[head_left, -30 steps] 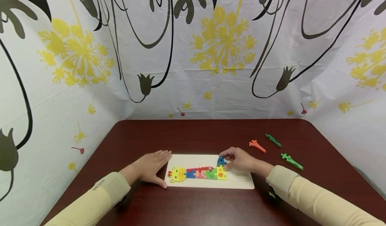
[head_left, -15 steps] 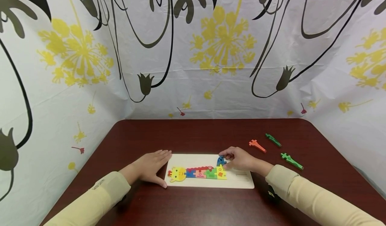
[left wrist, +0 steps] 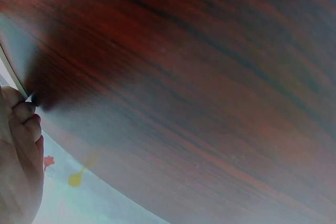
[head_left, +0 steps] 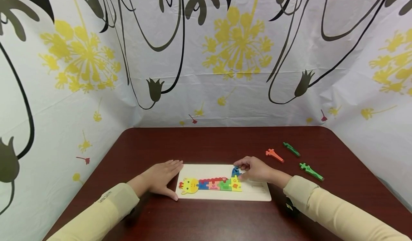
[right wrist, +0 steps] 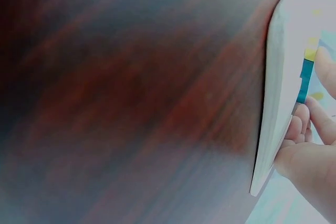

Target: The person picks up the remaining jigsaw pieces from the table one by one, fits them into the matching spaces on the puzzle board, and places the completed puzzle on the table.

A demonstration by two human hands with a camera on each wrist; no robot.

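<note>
A pale wooden puzzle board (head_left: 206, 170) lies on the table, with a giraffe in coloured jigsaw pieces, its yellow head piece (head_left: 190, 186) to the left. My right hand (head_left: 255, 170) holds a blue puzzle piece (head_left: 236, 171) between thumb and fingers, against the top of the yellow body piece (head_left: 236, 184). In the right wrist view the blue piece (right wrist: 305, 81) shows just above the board's surface, partly hidden by fingers. Whether it sits flat cannot be told. My left hand (head_left: 163, 178) rests at the board's left edge, fingers straight and thumb spread.
On the table's right side lie an orange puzzle piece (head_left: 275, 155), a dark green piece (head_left: 292, 149) and a brighter green piece (head_left: 311, 171). The dark red table (head_left: 199, 144) ends at a white patterned cloth (head_left: 225, 105) behind and on both sides.
</note>
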